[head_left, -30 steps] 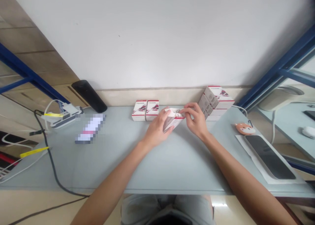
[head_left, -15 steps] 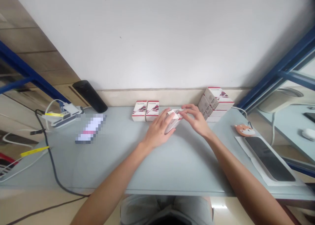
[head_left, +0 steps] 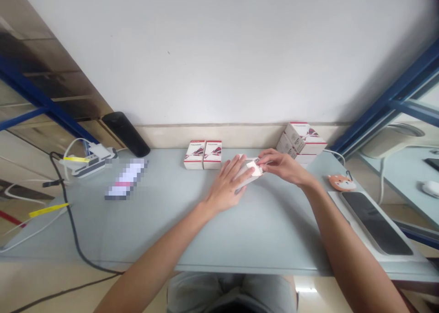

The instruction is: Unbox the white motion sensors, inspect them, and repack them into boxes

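Observation:
My left hand (head_left: 226,185) is wrapped around a small white cardboard box (head_left: 244,179), fingers over its top and thumb on the near side. The box lies tilted, its right end towards my right hand, with a white flap standing out there. My right hand (head_left: 279,166) has its thumb and fingers pinched together at that end. What they pinch, a flap or something at the opening, is too small to make out. Left of the hands, two white-and-red boxes (head_left: 203,155) stand side by side. A stack of similar boxes (head_left: 302,141) rises behind my right hand.
On the left of the grey desk (head_left: 154,240) are a blurred-out phone (head_left: 126,179), a black cylinder (head_left: 125,132) and a power strip (head_left: 94,160) with cables. At right lie an orange animal-face case (head_left: 342,182) and a dark-screened phone (head_left: 377,221). A wall runs behind.
The held box has shifted slightly right and turned its end towards my right hand. My right hand has moved down and right, its fingers now pinched at the box end.

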Demonstrator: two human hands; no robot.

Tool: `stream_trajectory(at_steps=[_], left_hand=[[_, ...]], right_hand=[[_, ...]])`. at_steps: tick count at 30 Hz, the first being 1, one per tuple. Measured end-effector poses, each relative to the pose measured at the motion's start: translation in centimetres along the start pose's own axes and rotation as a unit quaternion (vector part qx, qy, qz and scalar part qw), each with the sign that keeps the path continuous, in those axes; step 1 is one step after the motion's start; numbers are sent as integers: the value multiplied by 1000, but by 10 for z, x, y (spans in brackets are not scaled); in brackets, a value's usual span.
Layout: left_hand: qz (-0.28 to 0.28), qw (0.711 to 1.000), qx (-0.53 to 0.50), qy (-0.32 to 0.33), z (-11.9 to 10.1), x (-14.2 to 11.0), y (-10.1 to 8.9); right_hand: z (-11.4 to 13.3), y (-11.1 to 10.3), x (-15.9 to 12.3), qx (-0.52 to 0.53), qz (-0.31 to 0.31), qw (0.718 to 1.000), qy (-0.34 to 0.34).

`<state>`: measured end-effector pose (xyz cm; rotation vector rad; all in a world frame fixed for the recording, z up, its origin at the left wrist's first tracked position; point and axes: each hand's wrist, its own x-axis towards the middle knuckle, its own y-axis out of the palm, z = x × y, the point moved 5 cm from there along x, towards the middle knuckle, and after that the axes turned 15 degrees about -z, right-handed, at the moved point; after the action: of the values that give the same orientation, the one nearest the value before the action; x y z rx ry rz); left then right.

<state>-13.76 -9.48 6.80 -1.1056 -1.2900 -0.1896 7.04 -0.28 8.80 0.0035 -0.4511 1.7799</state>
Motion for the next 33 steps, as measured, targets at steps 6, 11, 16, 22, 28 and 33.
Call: stream_trajectory(at_steps=[6, 11, 16, 22, 28, 33], left_hand=[[12, 998, 12, -52, 10, -3, 3], [24, 995, -24, -88, 20, -3, -2], [24, 991, -44, -126, 24, -4, -4], [27, 987, -53, -148, 27, -5, -4], [36, 988, -72, -134, 25, -3, -6], [32, 989, -74, -127, 25, -2, -6]], right_hand=[[-11, 2, 8, -85, -50, 993, -63], [-7, 9, 7, -106, -76, 987, -91], [2, 7, 4, -80, -114, 984, -111], [3, 11, 2, -60, -54, 992, -99], [11, 8, 0, -51, -45, 995, -69], [20, 11, -3, -36, -37, 997, -59]])
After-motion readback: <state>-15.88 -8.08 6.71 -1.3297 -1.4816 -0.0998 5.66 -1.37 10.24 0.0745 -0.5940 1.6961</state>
